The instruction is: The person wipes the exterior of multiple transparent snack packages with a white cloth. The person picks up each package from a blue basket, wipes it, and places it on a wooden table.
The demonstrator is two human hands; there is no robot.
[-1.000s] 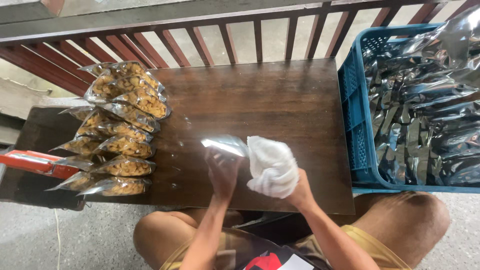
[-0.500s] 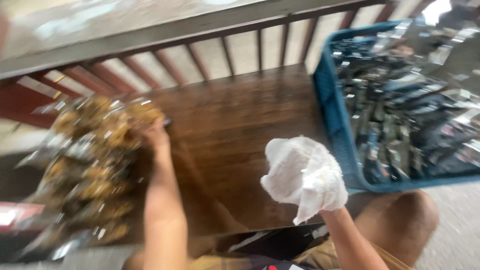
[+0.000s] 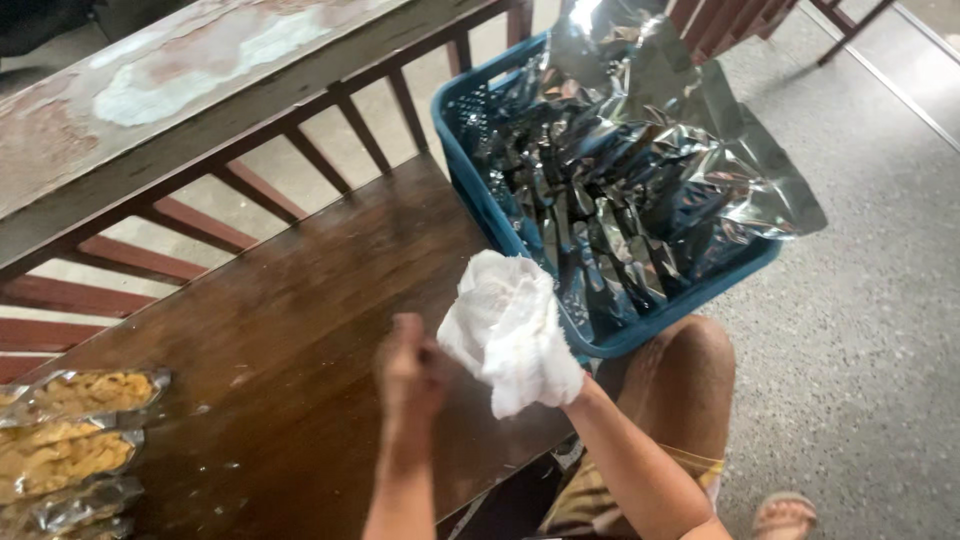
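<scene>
**A:** head view, what's seen around the hands?

**B:** the right hand [image 3: 515, 335] is wrapped in a loose white plastic glove [image 3: 500, 300]; it's raised over the right edge of the dark wooden table [image 3: 300, 300], just in front of the blue basket [image 3: 455, 130]; whether the fingers under the glove are spread or curled can't be told; nothing is seen gripped by it. The left hand [image 3: 408, 370] is bare and blurred, curled into a loose fist just beside the gloved one; whether anything is pinched in it can't be made out.

**A:** and the basket?

**B:** it's set at the table's right end and packed with empty silver foil pouches [image 3: 620, 190], stood on edge; a few are splayed out over the far rim. Filled clear bags of yellowish snack [image 3: 70, 440] are stacked at the table's left end, well apart from both hands; only part of the stack is caught in the frame.

**A:** anything else?

**B:** a red-brown wooden railing [image 3: 250, 190] is seen behind the table; a bare knee [image 3: 690, 360] and a sandalled foot [image 3: 785, 515] are seen below the basket, on the speckled grey floor [image 3: 870, 350].
</scene>
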